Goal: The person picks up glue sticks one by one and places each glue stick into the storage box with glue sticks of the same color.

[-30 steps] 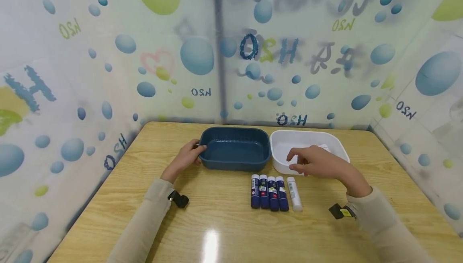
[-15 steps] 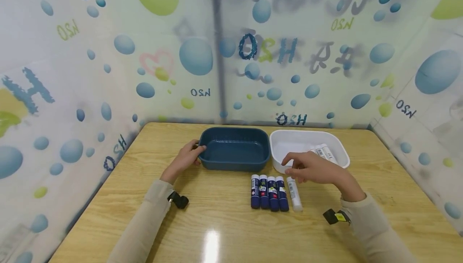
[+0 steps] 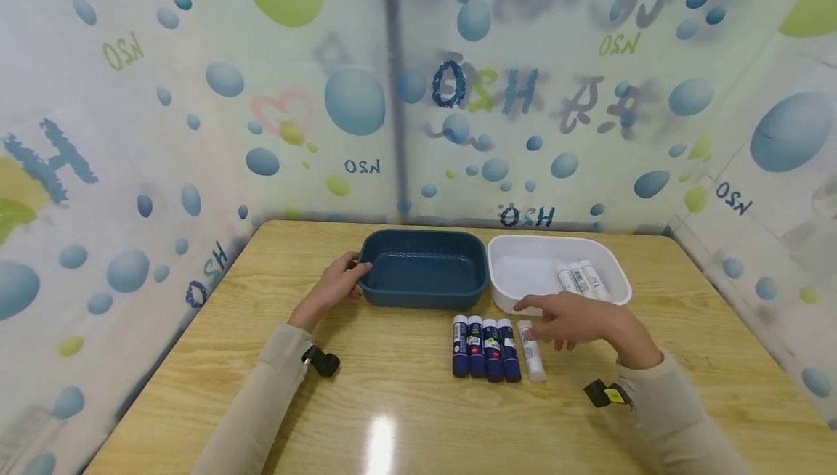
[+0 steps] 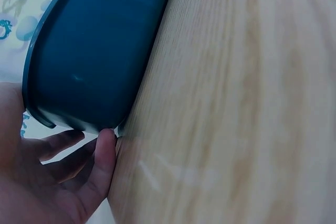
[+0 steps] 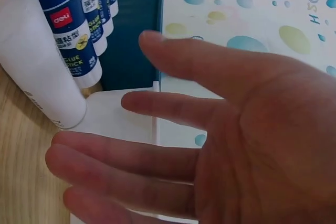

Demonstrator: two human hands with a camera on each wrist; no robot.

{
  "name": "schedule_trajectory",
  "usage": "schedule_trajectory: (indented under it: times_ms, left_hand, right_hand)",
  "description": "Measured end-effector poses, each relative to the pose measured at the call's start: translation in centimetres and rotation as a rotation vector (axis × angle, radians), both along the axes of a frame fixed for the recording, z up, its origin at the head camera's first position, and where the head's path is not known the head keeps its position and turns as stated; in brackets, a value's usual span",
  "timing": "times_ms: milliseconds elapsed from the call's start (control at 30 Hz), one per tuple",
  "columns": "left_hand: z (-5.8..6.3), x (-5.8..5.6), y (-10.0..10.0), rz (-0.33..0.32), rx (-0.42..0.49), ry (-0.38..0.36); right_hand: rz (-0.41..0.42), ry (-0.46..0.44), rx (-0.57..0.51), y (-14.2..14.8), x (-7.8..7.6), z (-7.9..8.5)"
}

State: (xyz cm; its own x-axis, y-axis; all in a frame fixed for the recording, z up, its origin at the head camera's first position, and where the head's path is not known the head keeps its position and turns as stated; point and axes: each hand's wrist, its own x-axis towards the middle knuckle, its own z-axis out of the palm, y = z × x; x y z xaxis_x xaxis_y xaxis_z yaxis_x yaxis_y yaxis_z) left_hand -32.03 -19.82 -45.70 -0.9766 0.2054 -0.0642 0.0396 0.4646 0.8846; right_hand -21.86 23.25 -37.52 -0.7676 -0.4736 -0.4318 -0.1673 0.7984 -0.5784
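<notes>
My left hand (image 3: 335, 285) holds the left end of a dark blue plastic bin (image 3: 428, 299), its thumb over the rim and its fingers against the outer end wall. In the left wrist view, those fingertips touch the bin's wall (image 4: 94, 56) low down. My right hand (image 3: 578, 317) hovers with fingers spread and nothing in its grasp, just by a single white glue stick (image 3: 532, 362). Left of that stick, several blue glue sticks (image 3: 493, 350) with white caps lie side by side. The right wrist view shows the open palm (image 5: 283, 124) facing the white stick (image 5: 44, 56).
A white bin (image 3: 523, 268) stands right beside the blue one, with white sticks (image 3: 583, 279) lying at its right end. The wooden table (image 3: 314, 417) reaches back to a wall covering (image 3: 294, 192) printed with bubbles.
My right hand has come down and nearer from over the white bin to the single white stick, uncovering the white sticks in the bin. The left hand stays on the blue bin.
</notes>
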Motion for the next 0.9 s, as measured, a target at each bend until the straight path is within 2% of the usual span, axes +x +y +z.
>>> schedule_trajectory:
  times_ms: [267,900]
  left_hand:
    - [-0.1,0.0,0.0,-0.006,0.012,-0.005]
    - [-0.1,-0.2,0.1,-0.002,0.001,-0.001]
  right_hand:
    - [-0.04,-0.062,0.082,-0.7,-0.1,-0.9]
    - [-0.051,-0.04,0.094,-1.2,-0.2,-2.0]
